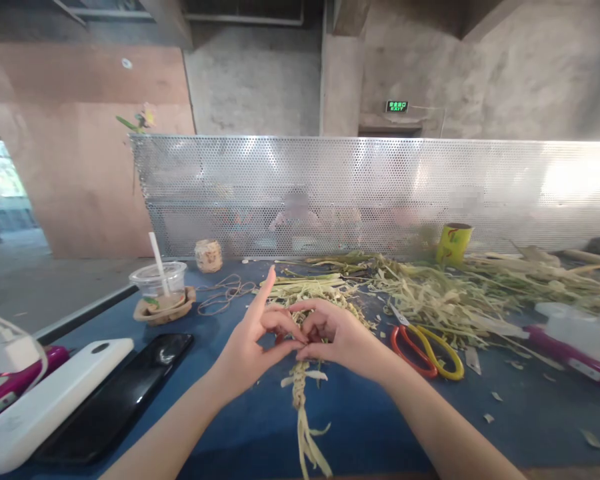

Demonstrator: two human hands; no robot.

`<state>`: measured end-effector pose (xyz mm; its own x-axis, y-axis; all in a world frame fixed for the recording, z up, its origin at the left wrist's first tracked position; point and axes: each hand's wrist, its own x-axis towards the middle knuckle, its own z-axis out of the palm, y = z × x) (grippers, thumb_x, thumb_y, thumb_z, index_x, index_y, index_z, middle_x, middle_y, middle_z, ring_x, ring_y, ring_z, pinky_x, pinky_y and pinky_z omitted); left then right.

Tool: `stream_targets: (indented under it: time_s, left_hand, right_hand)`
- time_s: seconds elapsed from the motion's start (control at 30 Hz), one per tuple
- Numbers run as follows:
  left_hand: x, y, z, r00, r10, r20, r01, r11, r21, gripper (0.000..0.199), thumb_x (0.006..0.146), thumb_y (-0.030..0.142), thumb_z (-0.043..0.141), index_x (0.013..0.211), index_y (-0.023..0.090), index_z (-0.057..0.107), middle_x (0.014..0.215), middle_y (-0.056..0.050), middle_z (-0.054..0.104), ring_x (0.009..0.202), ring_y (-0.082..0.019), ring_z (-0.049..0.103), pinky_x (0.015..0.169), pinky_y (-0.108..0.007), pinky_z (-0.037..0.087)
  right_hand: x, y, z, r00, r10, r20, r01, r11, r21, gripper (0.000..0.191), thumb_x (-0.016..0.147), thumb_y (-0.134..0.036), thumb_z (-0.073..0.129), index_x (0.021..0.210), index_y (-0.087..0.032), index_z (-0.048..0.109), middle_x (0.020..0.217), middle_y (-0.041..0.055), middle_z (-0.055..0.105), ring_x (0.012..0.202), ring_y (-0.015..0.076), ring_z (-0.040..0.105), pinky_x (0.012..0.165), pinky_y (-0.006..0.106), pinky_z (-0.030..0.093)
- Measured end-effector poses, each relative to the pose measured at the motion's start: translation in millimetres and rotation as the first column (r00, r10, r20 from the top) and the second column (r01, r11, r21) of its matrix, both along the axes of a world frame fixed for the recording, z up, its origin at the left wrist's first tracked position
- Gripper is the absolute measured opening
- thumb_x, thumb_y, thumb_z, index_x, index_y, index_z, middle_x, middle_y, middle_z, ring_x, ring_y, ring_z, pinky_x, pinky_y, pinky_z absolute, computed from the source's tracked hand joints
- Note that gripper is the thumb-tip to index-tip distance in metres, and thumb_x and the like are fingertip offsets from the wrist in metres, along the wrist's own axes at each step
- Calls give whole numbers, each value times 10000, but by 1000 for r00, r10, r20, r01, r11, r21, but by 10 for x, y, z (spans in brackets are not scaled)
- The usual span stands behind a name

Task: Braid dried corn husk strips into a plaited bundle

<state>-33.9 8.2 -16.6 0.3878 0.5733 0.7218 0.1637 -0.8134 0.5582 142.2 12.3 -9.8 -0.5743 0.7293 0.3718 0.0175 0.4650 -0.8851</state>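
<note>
Both hands meet over a braid of pale dried plant fibre [299,390], whose loose tail hangs toward the table's near edge. My left hand [255,337] pinches the braid's upper end between thumb and fingers, with one finger stretched upward. From the other side my right hand [337,337] pinches the same spot, its fingers curled and touching the left fingertips. The exact strands between the fingertips are hidden. Just beyond the hands lies a heap of pale green fibre strips [325,287]. Scissors [425,347] with one red and one yellow handle rest right of my right hand.
At left are a black phone [125,393], a white case-like device [55,400], and a clear cup [160,280] with a straw. Twine [227,293] and a small woven roll [209,256] lie farther back. A yellow can [455,243], more fibre [440,300] and a purple power strip [575,357] are right. A perforated metal screen [250,180] stands behind.
</note>
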Motion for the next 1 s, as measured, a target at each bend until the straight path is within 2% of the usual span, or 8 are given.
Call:
stream_targets:
  time_s: [0.1, 0.17, 0.23, 0.3, 0.4, 0.6, 0.77, 1.0]
  left_hand:
    - [21, 5, -7, 996, 67, 67, -70, 996, 50, 909, 751, 201, 619, 1401, 159, -16, 628, -23, 646, 660, -165, 559, 518, -255, 487]
    - [39, -1, -16, 989, 92, 112, -96, 995, 28, 918, 747, 190, 621, 1400, 153, -25, 626, -29, 645, 688, -175, 576, 507, -249, 498]
    - [56, -14, -23, 981, 91, 174, -84, 995, -46, 930, 754, 180, 609, 1394, 169, -64, 646, -28, 644, 645, -164, 587, 454, -225, 496]
    - [66, -28, -28, 972, 76, 221, -46, 989, -137, 928, 767, 178, 590, 1387, 201, -100, 676, -18, 641, 507, -119, 559, 392, -202, 480]
    - [69, -43, -30, 967, 79, 243, -26, 977, -213, 911, 779, 186, 575, 1381, 235, -107, 707, -8, 639, 389, -72, 498, 369, -200, 485]
    - [70, -35, -46, 970, 66, 233, -26, 985, -169, 892, 782, 175, 564, 1385, 228, -91, 723, -7, 621, 454, -84, 541, 431, -210, 519]
    - [78, -26, -64, 984, 14, 178, 12, 989, -145, 980, 713, 146, 633, 1389, 236, -70, 755, -12, 600, 640, -141, 611, 507, -232, 547]
    - [91, -45, -90, 981, 187, 56, -185, 982, -42, 930, 735, 123, 602, 1392, 222, -48, 769, -21, 633, 712, -146, 632, 620, -257, 553]
  right_hand:
    - [-14, 20, -8, 998, -57, -12, 56, 998, -24, 426, 655, -153, 675, 1046, -199, 512, 689, -42, 589, 577, 78, 535, 568, 231, 427]
    - [-16, 33, -7, 996, -87, -31, 85, 995, -47, 349, 648, -167, 682, 965, -188, 538, 689, -33, 604, 578, 83, 547, 572, 238, 438]
    - [-16, 40, 3, 992, -102, -71, 97, 992, -77, 260, 643, -180, 684, 867, -175, 551, 701, -20, 616, 611, 92, 571, 599, 246, 453]
    - [-16, 41, 20, 989, -109, -102, 99, 991, -93, 202, 648, -196, 681, 806, -166, 558, 717, -7, 621, 644, 97, 584, 622, 248, 460]
    - [-24, 36, 41, 984, -119, -130, 105, 989, -105, 181, 651, -206, 674, 793, -163, 571, 692, -11, 611, 624, 93, 578, 613, 245, 457]
    - [-43, 35, 28, 977, -122, -176, 102, 988, -119, 223, 632, -164, 654, 835, -172, 563, 651, -33, 590, 566, 75, 546, 568, 226, 437]
    - [-32, 29, 16, 976, -141, -165, 128, 988, -84, 232, 631, -144, 623, 849, -170, 547, 588, -50, 547, 529, 78, 522, 538, 228, 425]
    - [-39, 5, -23, 965, -259, -47, 262, 960, 102, 230, 685, -106, 542, 900, -185, 565, 649, -31, 539, 582, 91, 529, 566, 238, 442]
